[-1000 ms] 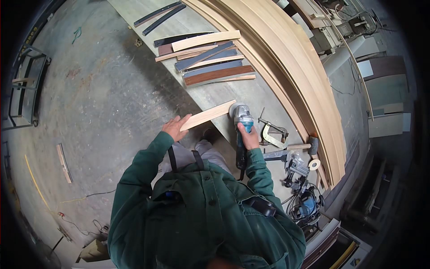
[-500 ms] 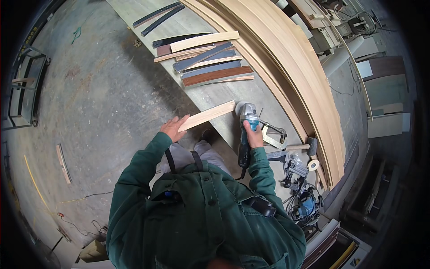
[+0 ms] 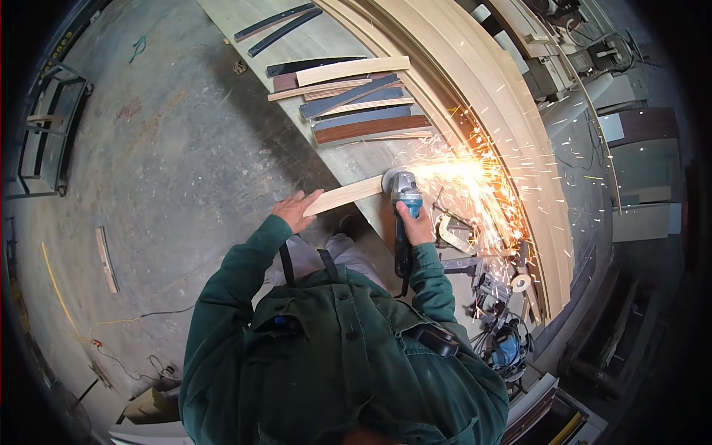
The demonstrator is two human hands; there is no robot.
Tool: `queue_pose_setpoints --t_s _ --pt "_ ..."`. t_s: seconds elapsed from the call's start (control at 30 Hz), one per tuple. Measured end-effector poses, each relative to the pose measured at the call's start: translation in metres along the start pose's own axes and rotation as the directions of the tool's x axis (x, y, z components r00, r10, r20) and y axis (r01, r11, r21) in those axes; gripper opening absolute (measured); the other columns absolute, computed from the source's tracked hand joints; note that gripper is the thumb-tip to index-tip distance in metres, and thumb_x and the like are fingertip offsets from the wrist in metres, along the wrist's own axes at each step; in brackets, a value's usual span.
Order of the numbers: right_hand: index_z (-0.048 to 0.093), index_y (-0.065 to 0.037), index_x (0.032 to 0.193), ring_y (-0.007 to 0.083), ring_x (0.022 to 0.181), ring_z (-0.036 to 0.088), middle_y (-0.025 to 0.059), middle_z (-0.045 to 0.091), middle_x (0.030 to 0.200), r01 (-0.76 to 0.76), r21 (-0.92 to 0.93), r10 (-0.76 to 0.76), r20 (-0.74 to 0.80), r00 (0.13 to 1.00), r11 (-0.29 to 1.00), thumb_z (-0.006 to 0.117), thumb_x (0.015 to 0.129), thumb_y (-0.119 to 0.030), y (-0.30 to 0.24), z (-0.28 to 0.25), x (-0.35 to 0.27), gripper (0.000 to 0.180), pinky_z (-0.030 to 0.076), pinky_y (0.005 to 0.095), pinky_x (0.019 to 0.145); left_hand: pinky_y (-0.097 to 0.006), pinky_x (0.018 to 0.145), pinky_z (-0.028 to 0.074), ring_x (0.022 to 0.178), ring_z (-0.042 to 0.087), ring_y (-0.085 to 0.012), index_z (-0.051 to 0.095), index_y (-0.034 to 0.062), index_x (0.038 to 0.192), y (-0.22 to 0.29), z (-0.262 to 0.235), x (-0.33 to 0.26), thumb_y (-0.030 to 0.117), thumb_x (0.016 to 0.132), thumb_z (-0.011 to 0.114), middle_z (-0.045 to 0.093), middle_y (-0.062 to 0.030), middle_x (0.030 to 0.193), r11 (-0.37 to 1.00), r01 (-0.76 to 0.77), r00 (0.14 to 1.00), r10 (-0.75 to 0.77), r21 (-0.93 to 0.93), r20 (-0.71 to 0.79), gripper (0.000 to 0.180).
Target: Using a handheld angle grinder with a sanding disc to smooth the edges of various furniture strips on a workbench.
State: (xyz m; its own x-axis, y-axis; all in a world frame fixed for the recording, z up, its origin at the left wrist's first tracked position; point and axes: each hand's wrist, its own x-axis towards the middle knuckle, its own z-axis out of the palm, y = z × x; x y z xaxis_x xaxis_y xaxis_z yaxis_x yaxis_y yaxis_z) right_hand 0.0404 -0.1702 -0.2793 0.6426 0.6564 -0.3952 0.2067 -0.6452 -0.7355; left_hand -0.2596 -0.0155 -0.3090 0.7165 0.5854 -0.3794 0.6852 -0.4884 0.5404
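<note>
My left hand (image 3: 295, 211) grips the near-left end of a pale wooden strip (image 3: 345, 196), which reaches from over the bench edge onto the bench. In my right hand (image 3: 417, 225) is a teal and black angle grinder (image 3: 403, 194), held upright in the picture by its body. Its disc (image 3: 389, 180) meets the far end of the strip. Bright sparks (image 3: 467, 178) spray from there to the right, over the bench and against the long curved wood panels (image 3: 512, 126). The exact contact point is hidden by the grinder head.
Several dark, brown and pale strips (image 3: 371, 130) lie farther up the bench (image 3: 348, 159). A clamp (image 3: 455, 234), a mallet (image 3: 521, 256), a tape roll (image 3: 521, 282) and a blue power tool (image 3: 508, 350) crowd the right. A metal cart (image 3: 55, 137) stands at left.
The grinder's disc has come against the strip's end, and a stream of sparks now flies rightward. The whole view has shifted slightly; both hands keep their holds.
</note>
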Motion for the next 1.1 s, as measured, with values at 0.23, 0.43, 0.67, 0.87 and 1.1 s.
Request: queue_pose_setpoints --t_s 0.23,0.43,0.67,0.87,1.1 --pt "0.061 0.002 0.112 0.0193 0.087 0.063 0.0129 0.067 0.097 -0.051 0.159 0.069 -0.108 0.992 0.986 0.072 0.076 -0.056 -0.003 -0.005 0.001 0.069 0.048 0.0319 0.079 -0.046 0.090 0.044 0.108 0.053 -0.0343 0.028 0.0301 0.146 -0.004 0.006 -0.001 0.032 0.084 0.064 0.051 -0.0146 0.110 0.999 -0.046 0.998 0.046 0.018 -0.051 0.072" --pt "0.060 0.006 0.110 0.0192 0.086 0.062 0.0137 0.067 0.097 -0.016 0.216 0.036 -0.088 0.996 0.976 0.073 0.076 -0.053 0.004 -0.021 0.004 0.069 0.048 0.0312 0.079 -0.047 0.094 0.042 0.109 0.052 -0.0373 0.028 0.0326 0.146 -0.006 0.007 0.001 0.029 0.083 0.064 0.051 -0.0151 0.115 1.000 -0.001 1.000 0.001 -0.003 0.006 0.073" --pt "0.058 0.000 0.117 0.0219 0.094 0.063 0.0151 0.067 0.102 0.014 0.069 -0.020 0.082 0.996 0.998 0.074 0.076 -0.048 -0.007 -0.008 0.001 0.065 0.047 0.0331 0.085 -0.047 0.087 0.045 0.100 0.055 -0.0402 0.030 0.0285 0.146 0.004 -0.004 -0.003 0.032 0.082 0.064 0.053 -0.0184 0.111 1.000 -0.014 0.999 0.015 0.012 -0.036 0.073" --pt "0.062 0.003 0.112 0.0175 0.087 0.061 0.0118 0.067 0.099 -0.016 0.222 0.013 0.019 1.000 0.975 0.072 0.079 -0.048 0.024 -0.028 0.027 0.061 0.048 0.0315 0.079 -0.046 0.083 0.047 0.098 0.056 -0.0360 0.033 0.0268 0.144 -0.003 0.003 -0.010 0.034 0.081 0.065 0.053 -0.0165 0.106 0.996 -0.048 0.992 0.057 0.079 -0.114 0.071" --pt "0.056 -0.001 0.109 0.0210 0.060 0.063 0.0110 0.062 0.079 -0.145 0.649 0.237 -0.056 0.970 0.747 0.062 0.087 -0.051 0.021 -0.066 0.049 0.055 0.054 0.0345 0.055 -0.043 0.080 0.050 0.095 0.057 -0.0358 0.045 0.0158 0.136 -0.037 -0.054 -0.001 0.034 0.078 0.070 0.056 -0.0159 0.099 1.000 0.008 0.915 -0.013 -0.015 -0.403 0.065"
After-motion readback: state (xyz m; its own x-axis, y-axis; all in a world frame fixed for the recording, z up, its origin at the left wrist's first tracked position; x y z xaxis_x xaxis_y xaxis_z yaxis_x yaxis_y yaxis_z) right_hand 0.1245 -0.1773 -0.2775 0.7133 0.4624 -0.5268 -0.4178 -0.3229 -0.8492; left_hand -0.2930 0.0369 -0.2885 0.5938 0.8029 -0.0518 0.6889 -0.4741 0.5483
